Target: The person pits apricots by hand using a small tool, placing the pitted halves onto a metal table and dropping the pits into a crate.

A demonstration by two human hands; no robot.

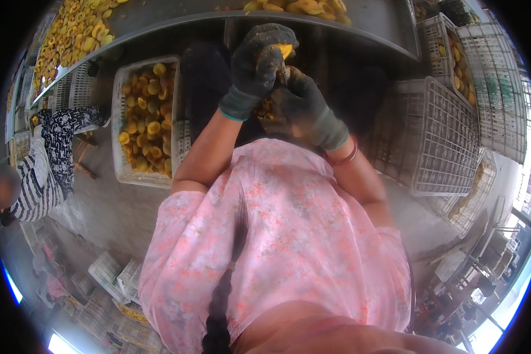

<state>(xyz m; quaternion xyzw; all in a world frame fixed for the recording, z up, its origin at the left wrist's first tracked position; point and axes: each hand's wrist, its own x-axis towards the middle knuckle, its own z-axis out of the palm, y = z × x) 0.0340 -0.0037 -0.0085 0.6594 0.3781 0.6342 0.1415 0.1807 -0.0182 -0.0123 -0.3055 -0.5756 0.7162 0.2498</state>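
Observation:
Both my hands wear dark, soiled work gloves and meet near the metal table's front edge. My left hand [261,66] is shut on a yellow-orange piece of fruit [285,50]. Against it, my right hand [305,95] grips a small tool whose kind I cannot tell; its short tip shows between the hands. Below and partly behind my hands, more fruit pieces [265,109] lie in a dark space. Halved yellow fruit [301,6] lies on the table above my hands.
A white plastic crate [144,179] of halved fruit stands at left. Plastic crates [447,137] stand at right, one holding fruit. The metal table [177,20] runs across the top, with a fruit heap [77,35] at its left. A co-worker [40,177] sits at far left.

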